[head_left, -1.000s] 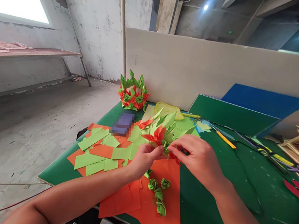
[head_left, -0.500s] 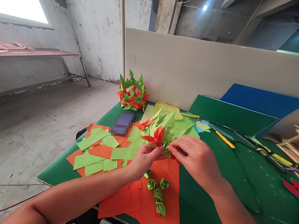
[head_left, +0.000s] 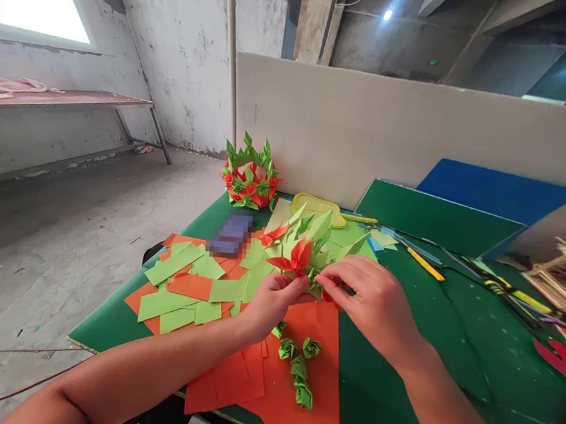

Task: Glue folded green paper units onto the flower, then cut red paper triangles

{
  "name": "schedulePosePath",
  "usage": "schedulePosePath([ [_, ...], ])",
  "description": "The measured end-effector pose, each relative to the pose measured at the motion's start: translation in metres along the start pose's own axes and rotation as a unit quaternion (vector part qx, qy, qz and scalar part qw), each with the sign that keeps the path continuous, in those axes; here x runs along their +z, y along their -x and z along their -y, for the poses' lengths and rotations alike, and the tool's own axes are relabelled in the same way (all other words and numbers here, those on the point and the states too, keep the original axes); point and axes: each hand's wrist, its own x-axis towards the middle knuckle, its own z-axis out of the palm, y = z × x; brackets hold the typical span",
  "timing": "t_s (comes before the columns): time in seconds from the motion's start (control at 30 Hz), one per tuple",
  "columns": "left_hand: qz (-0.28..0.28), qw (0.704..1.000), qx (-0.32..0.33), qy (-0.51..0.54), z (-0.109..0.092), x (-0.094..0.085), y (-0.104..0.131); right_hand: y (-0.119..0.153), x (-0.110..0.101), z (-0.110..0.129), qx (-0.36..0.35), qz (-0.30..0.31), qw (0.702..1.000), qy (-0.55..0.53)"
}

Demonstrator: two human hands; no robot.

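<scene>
Barely any movement since the earlier frame: view drifted slightly, hands near enough unchanged. Folded-paper piece (head_left: 320, 229) held up over the near-middle of the green table (head_left: 376, 399), beyond the green rosettes (head_left: 300, 368). Left hand (head_left: 271, 305) pinches it, thumb below the orange flower (head_left: 299, 257); right hand (head_left: 378, 296) has thumb and forefinger closed on its near right part. Likely very light, crisp at the folds, not slippery; leaf tips would crush easily. Best grip: low, at the gathered folds, clear of petals. Underside hidden by fingers; orange paper beneath the right hand mostly covered. Exact fold pinched there: cannot tell. Phone-like object (head_left: 232, 233) pixelated.
</scene>
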Motion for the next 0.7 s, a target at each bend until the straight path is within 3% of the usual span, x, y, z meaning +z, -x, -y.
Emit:
schedulePosePath([
  [0.7,0.013,1.000,0.006,-0.019,-0.0009,0.0001,0.0012,-0.0007,-0.0015,0.0020,-0.007,0.001,1.000,-0.001],
])
